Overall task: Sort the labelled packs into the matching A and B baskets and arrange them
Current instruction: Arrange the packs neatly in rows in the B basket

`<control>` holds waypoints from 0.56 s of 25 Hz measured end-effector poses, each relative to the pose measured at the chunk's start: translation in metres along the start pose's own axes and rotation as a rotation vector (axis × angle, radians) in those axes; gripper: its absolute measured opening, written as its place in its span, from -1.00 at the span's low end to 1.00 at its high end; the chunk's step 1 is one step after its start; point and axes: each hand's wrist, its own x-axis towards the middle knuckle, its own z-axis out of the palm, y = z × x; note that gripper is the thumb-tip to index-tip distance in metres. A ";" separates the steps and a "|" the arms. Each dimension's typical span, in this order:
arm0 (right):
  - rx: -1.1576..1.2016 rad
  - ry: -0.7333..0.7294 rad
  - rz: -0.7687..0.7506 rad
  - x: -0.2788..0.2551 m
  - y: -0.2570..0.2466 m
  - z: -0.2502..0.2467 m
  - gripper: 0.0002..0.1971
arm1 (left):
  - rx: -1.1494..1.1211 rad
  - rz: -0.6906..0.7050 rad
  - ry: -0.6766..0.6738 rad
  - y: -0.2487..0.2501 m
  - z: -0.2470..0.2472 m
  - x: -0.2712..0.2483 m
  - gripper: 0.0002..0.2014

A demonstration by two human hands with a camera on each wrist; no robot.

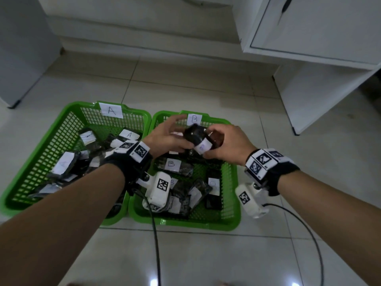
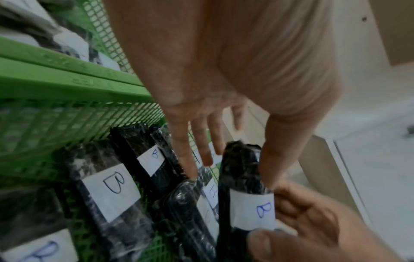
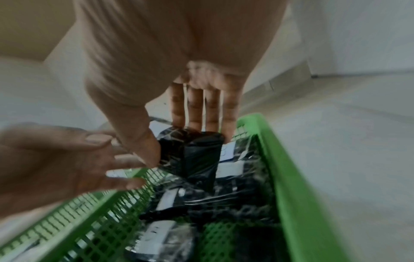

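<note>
On a pale tiled floor (image 1: 195,254) beside white cabinets, two green plastic mesh baskets stand touching side by side, the left basket tagged A (image 1: 61,124) and the right basket tagged B (image 1: 233,203), each already holding many black film-wrapped packs with white paper labels. Above the B basket, the right hand (image 1: 228,145) pinches a black wrapped pack with a white B label (image 1: 199,139) between thumb and fingers, while the left hand (image 1: 167,139) touches its far end with its thumb, fingers spread. Sorting looks nearly done, since no packs lie outside the baskets; this B pack still needs setting down, and the jumbled piles, especially in A, still need arranging.
</note>
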 end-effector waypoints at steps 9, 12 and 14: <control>-0.364 -0.250 0.006 -0.016 0.010 0.024 -0.79 | 0.429 0.030 0.199 -0.016 -0.025 0.006 -0.42; -0.579 -0.544 -0.043 -0.024 0.009 0.049 -0.68 | 0.392 -0.010 0.165 -0.020 -0.032 0.000 -0.40; -0.714 -0.619 -0.139 -0.028 0.007 0.056 -0.69 | 0.391 -0.031 0.119 -0.021 -0.035 -0.002 -0.40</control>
